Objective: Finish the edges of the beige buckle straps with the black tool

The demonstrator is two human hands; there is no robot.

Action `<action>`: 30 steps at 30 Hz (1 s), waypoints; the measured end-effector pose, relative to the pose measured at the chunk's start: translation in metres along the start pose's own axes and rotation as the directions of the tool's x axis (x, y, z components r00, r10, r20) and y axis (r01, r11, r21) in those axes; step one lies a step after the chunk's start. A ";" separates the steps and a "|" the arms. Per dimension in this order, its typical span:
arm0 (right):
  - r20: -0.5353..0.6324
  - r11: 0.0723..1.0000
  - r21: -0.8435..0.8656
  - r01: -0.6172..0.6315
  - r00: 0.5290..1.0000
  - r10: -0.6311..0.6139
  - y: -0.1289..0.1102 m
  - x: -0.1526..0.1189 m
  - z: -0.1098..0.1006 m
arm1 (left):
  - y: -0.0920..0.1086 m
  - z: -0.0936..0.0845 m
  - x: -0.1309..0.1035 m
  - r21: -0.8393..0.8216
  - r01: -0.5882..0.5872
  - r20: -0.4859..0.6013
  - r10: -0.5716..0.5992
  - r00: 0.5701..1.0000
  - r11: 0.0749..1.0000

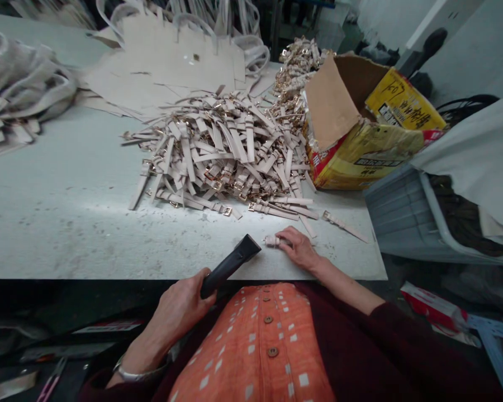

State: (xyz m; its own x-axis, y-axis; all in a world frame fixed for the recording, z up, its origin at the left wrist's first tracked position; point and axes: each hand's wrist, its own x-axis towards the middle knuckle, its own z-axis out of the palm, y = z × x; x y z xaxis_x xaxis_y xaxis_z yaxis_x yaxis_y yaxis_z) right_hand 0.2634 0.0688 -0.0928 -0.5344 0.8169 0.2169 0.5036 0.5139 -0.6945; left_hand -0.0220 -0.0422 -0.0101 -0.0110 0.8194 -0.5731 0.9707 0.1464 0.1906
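Observation:
My left hand (180,307), at the table's front edge, is wrapped round a black handheld tool (228,265) with a flat, flared end. That end points toward a short pale strap with a buckle (272,240), a small gap apart. My right hand (299,248) rests at the table and pinches this buckle strap between thumb and fingers; its far part is hidden under the hand. Beyond both hands lies a big heap of similar pale straps (235,151) with gold-coloured buckles. One loose buckle strap (344,225) lies to the right of the heap.
An open yellow cardboard box (360,153) stands on the table's right side. Flat pale bag panels with handles (171,56) are stacked at the back, and bundled pale straps (25,84) lie at left. A grey plastic bin (398,218) stands off the table's right edge.

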 end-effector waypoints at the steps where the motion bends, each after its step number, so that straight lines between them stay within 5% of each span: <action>1: 0.017 1.000 -0.005 -0.001 1.000 0.001 -0.001 -0.008 0.003 | 0.001 -0.001 0.001 0.019 -0.008 0.005 0.008 1.000 1.000; 14: -0.016 0.982 -0.187 0.008 1.000 -0.011 -0.001 -0.017 0.018 | 0.016 -0.008 0.022 0.178 -0.164 0.095 0.149 0.984 0.970; 30: 0.100 0.993 -0.099 0.062 0.994 -0.052 0.000 0.002 0.012 | 0.020 -0.027 0.042 0.236 -0.169 0.155 0.134 0.979 0.957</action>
State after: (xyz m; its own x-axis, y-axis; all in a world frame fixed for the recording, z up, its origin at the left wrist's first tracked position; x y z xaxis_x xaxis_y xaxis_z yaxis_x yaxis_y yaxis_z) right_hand 0.2542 0.0673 -0.1009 -0.6250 0.7590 0.1825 0.5347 0.5866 -0.6083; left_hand -0.0096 0.0101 -0.0090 0.1569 0.7356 -0.6590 0.9875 -0.1290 0.0911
